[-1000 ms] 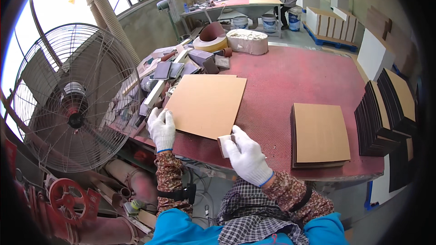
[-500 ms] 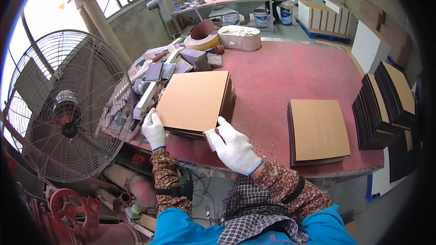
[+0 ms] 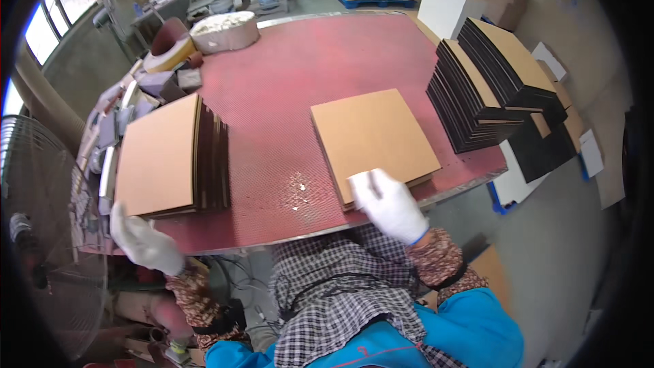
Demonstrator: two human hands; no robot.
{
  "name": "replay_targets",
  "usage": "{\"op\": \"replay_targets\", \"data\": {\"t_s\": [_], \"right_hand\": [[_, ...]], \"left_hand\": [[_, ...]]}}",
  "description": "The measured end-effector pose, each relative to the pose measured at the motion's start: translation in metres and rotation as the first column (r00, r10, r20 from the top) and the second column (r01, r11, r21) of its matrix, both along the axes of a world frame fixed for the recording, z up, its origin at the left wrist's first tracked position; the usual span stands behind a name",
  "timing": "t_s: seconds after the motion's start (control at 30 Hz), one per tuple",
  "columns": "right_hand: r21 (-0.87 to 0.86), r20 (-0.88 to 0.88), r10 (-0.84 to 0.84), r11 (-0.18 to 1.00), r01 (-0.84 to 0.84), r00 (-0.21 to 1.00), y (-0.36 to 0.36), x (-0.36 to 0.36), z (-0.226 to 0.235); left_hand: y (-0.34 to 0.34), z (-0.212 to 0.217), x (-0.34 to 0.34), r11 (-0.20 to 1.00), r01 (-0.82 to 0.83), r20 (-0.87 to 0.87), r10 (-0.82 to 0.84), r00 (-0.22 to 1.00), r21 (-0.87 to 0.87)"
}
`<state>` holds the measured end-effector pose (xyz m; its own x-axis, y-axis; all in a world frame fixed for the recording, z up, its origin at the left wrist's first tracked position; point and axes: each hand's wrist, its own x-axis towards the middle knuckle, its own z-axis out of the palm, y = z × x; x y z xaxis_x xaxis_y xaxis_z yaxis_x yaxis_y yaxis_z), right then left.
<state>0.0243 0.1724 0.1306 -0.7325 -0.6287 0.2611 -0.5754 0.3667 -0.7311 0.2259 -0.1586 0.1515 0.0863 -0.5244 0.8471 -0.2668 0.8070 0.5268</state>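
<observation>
My left hand (image 3: pixel 144 244), in a white glove, hangs at the front edge of the red table (image 3: pixel 286 88), just below the near corner of a thick stack of brown boards (image 3: pixel 160 157) with dark edges. It holds nothing. My right hand (image 3: pixel 388 203), also gloved, lies with its fingers spread on the near left corner of a lower stack of brown boards (image 3: pixel 373 133) in the middle of the table. The glove is blurred.
Tall leaning stacks of dark-edged boards (image 3: pixel 492 85) fill the table's right end. A round tub (image 3: pixel 223 31) and grey blocks (image 3: pixel 153 85) sit at the far left. A large cage fan (image 3: pixel 41 232) stands left of me. White boxes (image 3: pixel 446 3) stand beyond the table.
My head has turned right. My right hand left the left stack and reached the middle stack's corner. My left hand slid off the left stack's edge down to the table's rim.
</observation>
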Motion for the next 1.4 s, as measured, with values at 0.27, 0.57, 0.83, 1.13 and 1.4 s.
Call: {"op": "replay_targets", "data": {"t_s": [0.27, 0.57, 0.83, 1.13, 1.4], "right_hand": [[0.608, -0.592, 0.163, 0.733, 0.304, 0.789, 0.099, -0.071, -0.011], [0.677, -0.519, 0.169, 0.68, 0.282, 0.838, 0.083, -0.073, -0.008], [0.608, -0.36, -0.104, 0.728, 0.318, 0.927, 0.042, -0.115, -0.005], [0.562, -0.37, -0.097, 0.769, 0.305, 0.924, -0.017, -0.205, -0.02], [0.539, -0.448, 0.031, 0.807, 0.243, 0.893, 0.018, -0.201, -0.05]], "left_hand": [[0.155, -0.082, -0.169, 0.197, 0.565, -0.117, -0.875, 0.47, 0.801], [0.172, -0.116, -0.232, 0.377, 0.462, 0.054, -0.818, 0.573, 0.803], [0.174, -0.099, -0.225, 0.265, 0.464, -0.031, -0.843, 0.537, 0.845], [0.172, -0.103, -0.223, 0.288, 0.443, 0.002, -0.84, 0.543, 0.849], [0.172, -0.102, -0.225, 0.309, 0.443, 0.032, -0.847, 0.531, 0.841]]}}
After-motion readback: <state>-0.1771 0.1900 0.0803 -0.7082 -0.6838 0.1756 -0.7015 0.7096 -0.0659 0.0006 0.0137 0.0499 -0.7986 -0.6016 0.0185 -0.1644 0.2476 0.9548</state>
